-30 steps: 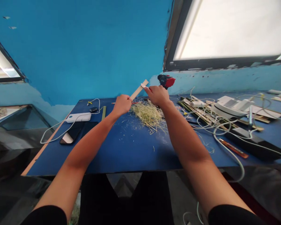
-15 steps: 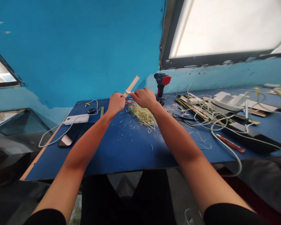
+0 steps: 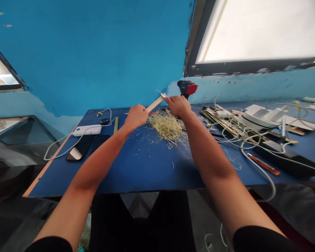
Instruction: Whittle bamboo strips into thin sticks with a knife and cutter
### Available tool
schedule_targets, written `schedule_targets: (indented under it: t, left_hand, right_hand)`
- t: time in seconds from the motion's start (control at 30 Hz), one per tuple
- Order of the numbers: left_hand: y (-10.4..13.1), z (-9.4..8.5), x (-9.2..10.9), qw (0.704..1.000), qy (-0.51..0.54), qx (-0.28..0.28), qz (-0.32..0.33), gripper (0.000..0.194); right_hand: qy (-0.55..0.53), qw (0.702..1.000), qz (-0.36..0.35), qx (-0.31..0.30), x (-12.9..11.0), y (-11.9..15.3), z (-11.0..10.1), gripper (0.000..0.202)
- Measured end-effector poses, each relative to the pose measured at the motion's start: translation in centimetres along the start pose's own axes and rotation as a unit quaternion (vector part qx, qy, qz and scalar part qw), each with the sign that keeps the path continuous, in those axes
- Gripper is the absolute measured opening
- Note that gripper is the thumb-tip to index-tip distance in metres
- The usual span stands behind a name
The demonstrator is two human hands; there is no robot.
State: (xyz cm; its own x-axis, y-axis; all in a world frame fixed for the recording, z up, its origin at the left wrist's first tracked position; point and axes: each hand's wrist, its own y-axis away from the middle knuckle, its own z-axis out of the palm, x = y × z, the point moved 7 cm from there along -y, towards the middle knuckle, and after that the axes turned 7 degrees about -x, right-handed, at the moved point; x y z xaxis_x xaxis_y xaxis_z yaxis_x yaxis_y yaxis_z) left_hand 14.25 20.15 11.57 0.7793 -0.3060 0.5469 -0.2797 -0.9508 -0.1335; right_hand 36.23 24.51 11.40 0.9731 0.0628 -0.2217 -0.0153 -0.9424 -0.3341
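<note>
Between the two hands, above the table (image 3: 147,171) and beside the heap of shavings (image 3: 168,126), lies a pale, flat strip (image 3: 154,104). The left hand (image 3: 137,115) is closed firmly round its near end, with no visible gap between fingers and palm. At the far end, the right hand (image 3: 177,106) has its fingers curled and its thumb close to the tip, next to a small pale curl (image 3: 163,95); whether those fingers enclose a tool, and how tightly they are drawn in, cannot be told.

The strip looks like split wood or bamboo: light, I would judge, fairly stiff, with a little spring along its length. It should be dry rather than slippery, though its edges may splinter. The left hand's end seems the sound place to hold it, fingers wrapped round the flat and clear of the worked tip.

From the left grip, its long axis slants up and rightward, away from the body, towards the wall (image 3: 107,63) and roughly towards the drill (image 3: 187,88) beyond the right hand.
</note>
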Motion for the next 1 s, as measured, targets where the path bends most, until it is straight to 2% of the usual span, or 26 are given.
schedule_targets:
  t: [0.1,0.23,0.3,0.47,0.73,0.83,0.93,1.0]
  left_hand:
    - [0.0,0.2,0.2,1.0,0.004,0.001,0.001,0.03]
    - [-0.2,-0.4,-0.9,0.999,0.01,0.02,-0.032,0.031]
    - [-0.3,-0.5,-1.2,0.999,0.006,0.022,-0.036,0.03]
    - [-0.4,-0.3,-0.8,1.0,-0.022,0.015,-0.009,0.03]
    - [-0.8,0.1,-0.9,0.999,-0.049,-0.007,-0.004,0.03]
    - [-0.6,0.0,-0.8,0.998,-0.05,-0.021,-0.009,0.028]
    - [0.0,-0.6,-0.2,0.999,-0.033,-0.034,-0.001,0.028]
    - [0.3,-1.5,0.3,0.999,-0.027,-0.017,0.017,0.029]
  right_hand:
    - [0.0,1.0,-0.011,-0.005,-0.1,0.2,-0.1,0.065]
    - [-0.001,0.996,-0.087,-0.025,-3.3,0.8,0.9,0.064]
    - [0.0,0.995,-0.096,-0.028,-4.1,0.9,1.4,0.063]
    - [0.012,0.998,-0.065,-0.017,-3.1,0.6,1.7,0.065]
    - [0.012,0.998,-0.047,-0.038,-2.2,0.1,2.5,0.066]
    - [0.005,0.999,-0.025,-0.043,-0.4,-0.4,2.7,0.07]
    - [-0.014,0.997,0.055,-0.052,3.6,-0.8,2.6,0.069]
    - [-0.026,0.995,0.077,-0.056,5.7,-1.0,2.6,0.068]
